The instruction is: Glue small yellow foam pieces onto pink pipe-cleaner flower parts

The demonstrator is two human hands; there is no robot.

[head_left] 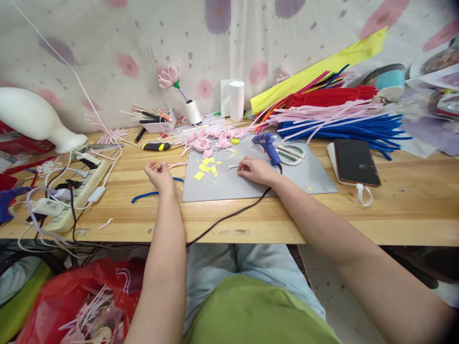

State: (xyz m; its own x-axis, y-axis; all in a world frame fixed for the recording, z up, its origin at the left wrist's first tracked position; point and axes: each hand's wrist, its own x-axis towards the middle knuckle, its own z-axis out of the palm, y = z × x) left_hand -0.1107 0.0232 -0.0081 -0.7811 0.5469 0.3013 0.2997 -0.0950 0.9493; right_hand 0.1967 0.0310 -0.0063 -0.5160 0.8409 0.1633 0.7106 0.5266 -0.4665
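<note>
My left hand point(160, 177) is over the wood left of the grey cutting mat point(222, 186), its fingers pinched together. A short pink pipe cleaner point(178, 164) sticks out to the right of that hand and appears to be held in it. On the mat rests my right hand point(256, 171), fingers curled. A slim pale pointed piece point(232, 167) protrudes from its fingertips; its kind is unclear. Yellow paper scraps point(205, 167) lie between the hands. Just behind the right hand are a blue glue gun point(267, 145) and white-handled scissors point(292, 154). Blue pipe cleaner pieces point(145, 195) lie near my left wrist.
Pink looped petals point(202, 143) lie along the mat's back edge. Behind stand a pink flower point(170, 77) and bundles of red point(330, 97) and blue pipe cleaners point(340, 129). A phone point(353, 162) is right; a power strip point(81, 196) is left. The glue gun's cord point(225, 221) crosses the front.
</note>
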